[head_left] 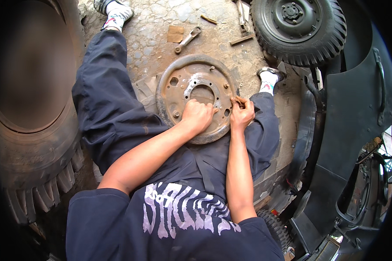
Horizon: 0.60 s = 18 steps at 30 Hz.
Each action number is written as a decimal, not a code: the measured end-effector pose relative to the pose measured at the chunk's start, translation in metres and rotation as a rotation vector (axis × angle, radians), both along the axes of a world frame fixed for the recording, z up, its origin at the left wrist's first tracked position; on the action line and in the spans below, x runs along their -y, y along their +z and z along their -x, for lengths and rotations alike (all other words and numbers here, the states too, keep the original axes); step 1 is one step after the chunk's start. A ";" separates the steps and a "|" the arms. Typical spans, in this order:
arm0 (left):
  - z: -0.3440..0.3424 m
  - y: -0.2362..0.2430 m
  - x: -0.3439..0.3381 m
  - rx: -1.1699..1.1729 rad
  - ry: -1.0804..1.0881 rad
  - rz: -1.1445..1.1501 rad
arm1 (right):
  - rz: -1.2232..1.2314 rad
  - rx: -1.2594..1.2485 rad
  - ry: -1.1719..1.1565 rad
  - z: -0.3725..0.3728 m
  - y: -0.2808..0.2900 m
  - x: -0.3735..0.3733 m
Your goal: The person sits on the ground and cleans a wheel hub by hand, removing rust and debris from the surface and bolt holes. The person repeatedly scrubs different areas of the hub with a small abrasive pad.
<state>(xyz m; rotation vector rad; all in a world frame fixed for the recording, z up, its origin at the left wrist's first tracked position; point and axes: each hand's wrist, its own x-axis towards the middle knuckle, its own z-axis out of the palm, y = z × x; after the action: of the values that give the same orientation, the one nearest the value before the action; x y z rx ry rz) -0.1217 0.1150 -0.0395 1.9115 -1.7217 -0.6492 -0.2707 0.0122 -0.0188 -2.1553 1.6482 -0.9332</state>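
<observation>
A round, rusty brake backing plate [194, 75] rests between my legs, tilted toward me. It has a large centre hole, smaller holes and several studs or bolts. My left hand [197, 116] is closed over the near rim of the centre hole, its thumb side close to a small fastener; its curled fingertips are hidden. At the plate's right edge, my right hand [241, 114] is closed in a pinch. Something small and brown may be between its fingertips, too small to make out.
A large tyre [39, 152] stands at my left. Beyond the plate lie a metal link arm [188, 40], a cardboard scrap [175, 34] and a metal bar [242, 40]. A wheel with a treaded tyre [298, 19] and a dark vehicle body [344, 117] are on the right.
</observation>
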 end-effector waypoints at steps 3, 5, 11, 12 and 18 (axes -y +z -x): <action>-0.003 -0.002 0.000 0.009 0.001 0.014 | -0.030 -0.020 0.028 -0.009 -0.001 0.012; -0.003 -0.008 0.000 0.022 0.008 0.087 | -0.035 -0.050 0.037 -0.019 0.000 0.022; 0.003 -0.012 0.002 0.010 -0.022 0.005 | -0.030 0.018 -0.054 0.014 -0.007 -0.006; 0.002 -0.009 0.001 0.002 -0.020 -0.010 | -0.038 0.050 -0.079 0.015 -0.006 -0.013; -0.004 0.001 -0.002 -0.024 -0.006 -0.032 | -0.013 0.018 -0.032 -0.016 -0.001 0.005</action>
<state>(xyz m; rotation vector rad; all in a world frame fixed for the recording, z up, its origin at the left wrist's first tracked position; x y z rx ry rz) -0.1181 0.1170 -0.0383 1.9128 -1.7128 -0.7038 -0.2550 0.0068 -0.0198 -2.1117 1.6803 -0.9454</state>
